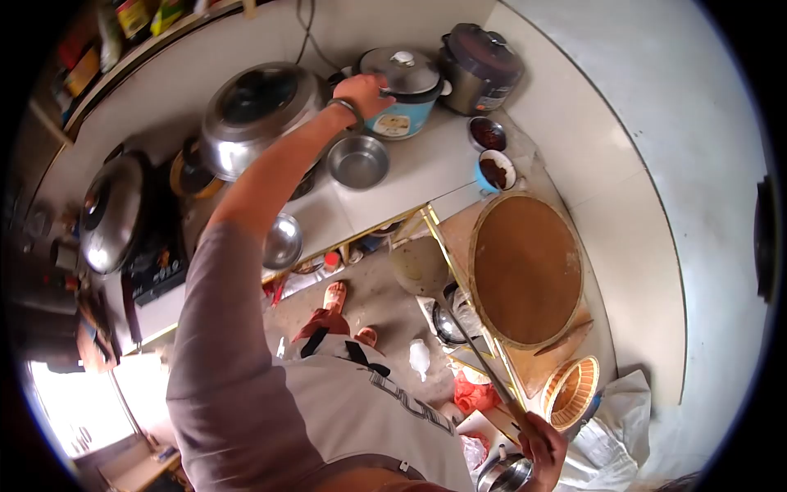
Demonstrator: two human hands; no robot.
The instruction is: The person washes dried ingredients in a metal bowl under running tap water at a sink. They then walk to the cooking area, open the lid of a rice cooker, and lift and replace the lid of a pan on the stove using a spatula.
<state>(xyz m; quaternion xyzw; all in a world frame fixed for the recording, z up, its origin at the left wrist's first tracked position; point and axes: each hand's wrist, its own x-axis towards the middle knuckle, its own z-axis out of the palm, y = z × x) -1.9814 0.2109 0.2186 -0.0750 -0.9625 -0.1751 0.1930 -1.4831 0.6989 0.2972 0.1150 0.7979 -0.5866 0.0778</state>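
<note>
My left hand [365, 96] reaches up to the left front rim of a blue rice cooker [414, 116]. Its fingers are curled there, and what they hold, if anything, is hidden. A metal lid [400, 70] with a pale knob covers the cooker. Just below that hand sits a round metal bowl [358, 162]. At the lower right, my right hand [541, 449] is closed around the handle of a long-handled utensil [479, 354]. Its broad round head [420, 266] hangs over the floor beside the counter edge.
A large lidded steel pot [262, 115] and a domed wok lid [111, 215] stand to the left. Behind the blue cooker is a dark electric cooker [479, 70]. On the right are two sauce bowls [495, 170], a round chopping board [527, 271] and a woven basket [571, 392].
</note>
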